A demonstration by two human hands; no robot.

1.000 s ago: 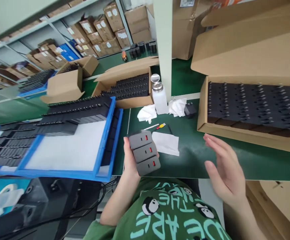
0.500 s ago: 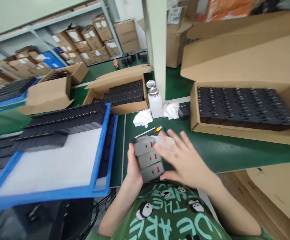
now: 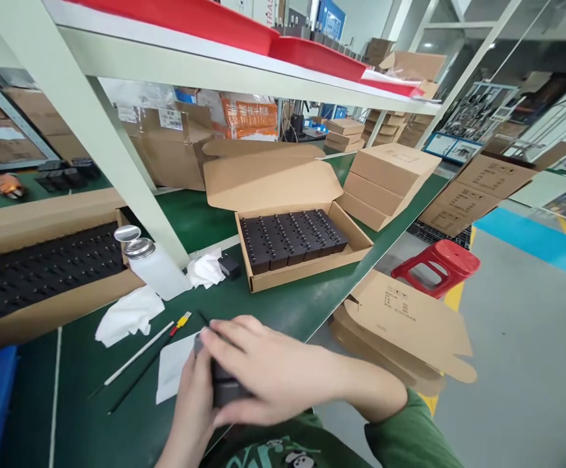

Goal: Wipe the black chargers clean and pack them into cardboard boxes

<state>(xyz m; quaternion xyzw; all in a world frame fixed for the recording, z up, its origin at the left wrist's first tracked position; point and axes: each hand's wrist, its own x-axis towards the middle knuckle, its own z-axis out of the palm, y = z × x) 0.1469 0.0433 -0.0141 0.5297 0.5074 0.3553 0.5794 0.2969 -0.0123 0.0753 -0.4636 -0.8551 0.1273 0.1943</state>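
Several dark grey block-shaped plastic housings (image 3: pixel 230 391), held together as one stack, are between my hands near the table's front edge. My left hand (image 3: pixel 194 390) is closed around their left side. Laid over the top is my right hand (image 3: pixel 276 364), its fingers bent over the far edge and its thumb along the near side, so most of the stack is hidden. A white sheet of paper (image 3: pixel 170 367) lies beside my left hand. Left of it are a thin white stick (image 3: pixel 139 353) and a dark pen-like tool with a red and yellow end (image 3: pixel 179 323).
An open carton (image 3: pixel 307 273) holds rows of black blocks. Another carton (image 3: pixel 78 302) of black parts stands left, by a white pump bottle (image 3: pixel 159 270) and crumpled tissues (image 3: pixel 129 315). A shelf post (image 3: pixel 88 136) rises behind. A red stool (image 3: pixel 436 266) stands on the floor.
The view has swung to the right. The right hand, earlier raised with spread fingers beside the housings, has come down over them. The left hand still holds them; their red-marked faces no longer show.
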